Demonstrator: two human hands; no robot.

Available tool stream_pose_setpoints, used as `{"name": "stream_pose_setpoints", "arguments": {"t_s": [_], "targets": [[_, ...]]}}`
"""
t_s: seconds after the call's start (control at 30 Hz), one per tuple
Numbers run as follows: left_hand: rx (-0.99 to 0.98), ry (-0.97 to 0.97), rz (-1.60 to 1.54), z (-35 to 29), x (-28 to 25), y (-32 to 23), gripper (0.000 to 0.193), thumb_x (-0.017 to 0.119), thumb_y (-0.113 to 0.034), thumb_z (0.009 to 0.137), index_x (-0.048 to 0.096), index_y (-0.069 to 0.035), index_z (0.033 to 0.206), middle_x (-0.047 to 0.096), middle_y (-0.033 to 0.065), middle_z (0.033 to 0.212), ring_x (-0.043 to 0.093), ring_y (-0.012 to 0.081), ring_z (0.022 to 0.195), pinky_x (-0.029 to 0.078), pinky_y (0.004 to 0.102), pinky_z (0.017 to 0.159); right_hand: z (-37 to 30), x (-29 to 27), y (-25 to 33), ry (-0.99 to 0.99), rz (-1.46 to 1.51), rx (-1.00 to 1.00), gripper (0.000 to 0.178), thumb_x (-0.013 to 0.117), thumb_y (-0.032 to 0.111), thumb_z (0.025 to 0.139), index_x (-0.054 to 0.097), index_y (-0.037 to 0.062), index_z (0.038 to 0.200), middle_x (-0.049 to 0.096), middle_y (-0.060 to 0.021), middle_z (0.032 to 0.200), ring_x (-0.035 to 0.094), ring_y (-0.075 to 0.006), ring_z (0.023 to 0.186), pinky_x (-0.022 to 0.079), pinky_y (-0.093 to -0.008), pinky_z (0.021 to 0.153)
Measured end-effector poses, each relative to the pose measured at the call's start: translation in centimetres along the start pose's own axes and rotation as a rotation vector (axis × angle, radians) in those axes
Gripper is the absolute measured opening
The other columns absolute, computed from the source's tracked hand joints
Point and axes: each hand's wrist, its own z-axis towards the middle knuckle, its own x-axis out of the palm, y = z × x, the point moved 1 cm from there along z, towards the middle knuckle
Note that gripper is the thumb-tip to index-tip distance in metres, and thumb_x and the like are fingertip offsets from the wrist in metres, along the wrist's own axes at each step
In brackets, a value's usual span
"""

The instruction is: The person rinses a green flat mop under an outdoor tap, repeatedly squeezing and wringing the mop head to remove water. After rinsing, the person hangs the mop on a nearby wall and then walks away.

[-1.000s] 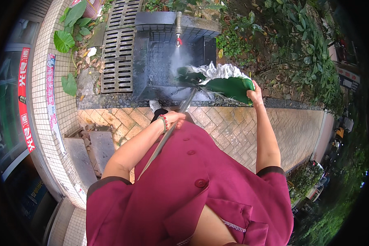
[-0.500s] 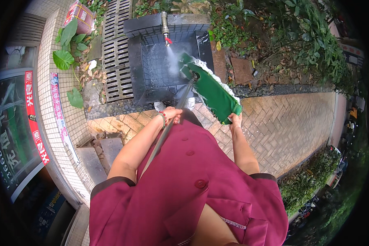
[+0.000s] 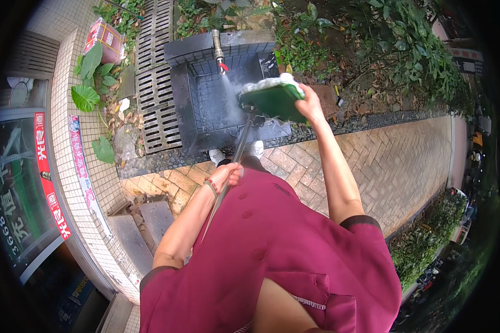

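Head view shows tap (image 3: 217, 47) and grate (image 3: 156, 72) left of mop (image 3: 275, 102).

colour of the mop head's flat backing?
Green. The backing, gripped at its edge by the right hand, shows best in the head view.

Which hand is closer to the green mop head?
Right: the right hand grips one end of the mop head; the left hand is farther from it, on the pole.

L hand (image 3: 226, 175) grips mop pole (image 3: 241, 143); R hand (image 3: 311, 105) holds green mop head (image 3: 275, 102) w/ white fringe. Red-handled tap (image 3: 217, 44) sprays water (image 3: 229, 94) into dk basin (image 3: 180, 100).
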Motion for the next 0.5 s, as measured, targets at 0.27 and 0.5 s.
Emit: {"name": "stream_pose_setpoints", "arguments": {"t_s": [0.27,0.5], "targets": [[0.001,-0.174,0.205,-5.1,-3.4,1.4,0.019,0.044,-0.022,0.097,0.049,-0.004,0.101,0.046,-0.0021,0.063,0.038,0.0066,0.047,0.032,0.0206,0.041,-7.1,12.9,16.3,0.462,-0.477,-0.498,0.031,0.067,0.014,0.068,0.068,0.0194,0.099,0.061,-0.0036,0.097,0.052,-0.0244,0.1,0.038,-0.0402,0.085],[0.083,-0.171,0.293,-6.0,-5.1,1.9,0.01,0.049,-0.014,0.091,0.048,-0.008,0.083,0.048,-0.0018,0.058,0.041,0.0073,0.043,0.034,0.0218,0.039,-14.0,17.0,16.8,0.663,-0.519,-0.641,0.031,0.07,0.018,0.063,0.068,0.0195,0.094,0.058,-0.004,0.098,0.049,-0.0247,0.102,0.034,-0.0405,0.087]]}}
